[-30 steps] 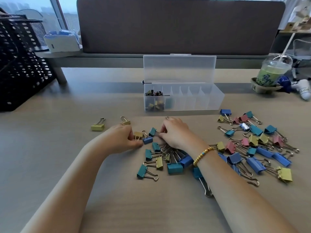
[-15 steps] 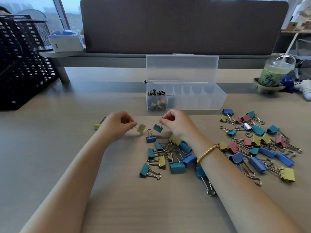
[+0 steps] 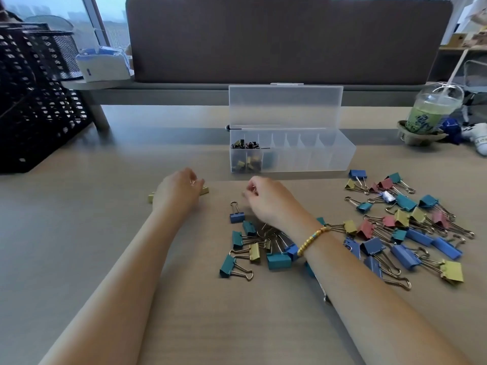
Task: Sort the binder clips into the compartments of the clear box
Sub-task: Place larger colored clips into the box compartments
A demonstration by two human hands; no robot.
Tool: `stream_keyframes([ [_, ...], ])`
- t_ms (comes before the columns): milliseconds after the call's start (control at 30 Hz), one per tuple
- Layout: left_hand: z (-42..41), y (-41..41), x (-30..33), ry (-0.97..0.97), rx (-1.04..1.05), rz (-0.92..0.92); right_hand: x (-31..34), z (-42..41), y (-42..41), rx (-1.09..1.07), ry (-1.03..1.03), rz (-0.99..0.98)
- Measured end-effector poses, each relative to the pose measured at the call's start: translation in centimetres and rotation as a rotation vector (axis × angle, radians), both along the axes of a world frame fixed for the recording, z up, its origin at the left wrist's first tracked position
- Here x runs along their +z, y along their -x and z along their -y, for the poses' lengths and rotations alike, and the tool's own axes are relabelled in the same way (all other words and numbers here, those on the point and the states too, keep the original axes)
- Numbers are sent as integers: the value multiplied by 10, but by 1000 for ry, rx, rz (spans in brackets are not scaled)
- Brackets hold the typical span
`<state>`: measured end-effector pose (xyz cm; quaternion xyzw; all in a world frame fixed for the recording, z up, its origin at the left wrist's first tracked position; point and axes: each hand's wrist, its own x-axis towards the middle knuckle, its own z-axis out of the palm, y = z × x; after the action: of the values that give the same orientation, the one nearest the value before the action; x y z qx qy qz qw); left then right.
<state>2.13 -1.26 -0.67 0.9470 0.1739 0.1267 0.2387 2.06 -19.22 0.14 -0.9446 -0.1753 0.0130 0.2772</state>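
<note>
The clear box (image 3: 340, 156) stands open at the middle back of the desk, lid upright, with small dark and yellow clips in its leftmost compartments. My left hand (image 3: 178, 192) hovers low in front of it to the left, pinching the wire handle of a small yellow binder clip (image 3: 204, 190). My right hand (image 3: 268, 200) is level with it, fingers curled round a small clip whose wire glints at the fingertips; its body is hidden. Below the right hand lies a pile of teal, blue and yellow clips (image 3: 263, 246). A larger mixed pile (image 3: 408, 225) spreads to the right.
One yellow clip (image 3: 150, 198) peeks out left of my left wrist. A black mesh basket (image 3: 31, 106) fills the left edge. An iced green drink (image 3: 432, 109) in a holder stands back right. A brown divider panel (image 3: 290, 38) closes off the back.
Both hands lifted off the pile, each taking a small clip, and moved away from me toward the box. The view shifted slightly.
</note>
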Motion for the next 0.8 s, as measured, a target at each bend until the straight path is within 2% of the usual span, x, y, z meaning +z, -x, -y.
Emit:
stream_keyframes([
  [100, 11, 1, 0, -259, -3, -134, -3, -11, 4, -16, 280, 69],
  [233, 12, 0, 0, -356, -60, -132, -2, -19, 5, 9, 375, 73],
  [433, 6, 8, 9, -297, -188, -205, 2, -13, -1, 42, 307, -98],
  [533, 8, 8, 7, -245, -187, -172, 4, -10, -3, 51, 268, -145],
  [667, 21, 3, 6, -220, -196, -235, 5, -10, 0, 41, 377, -58],
  [800, 23, 6, 11, -83, -296, -315, 6, -13, 4, 104, 491, -4],
])
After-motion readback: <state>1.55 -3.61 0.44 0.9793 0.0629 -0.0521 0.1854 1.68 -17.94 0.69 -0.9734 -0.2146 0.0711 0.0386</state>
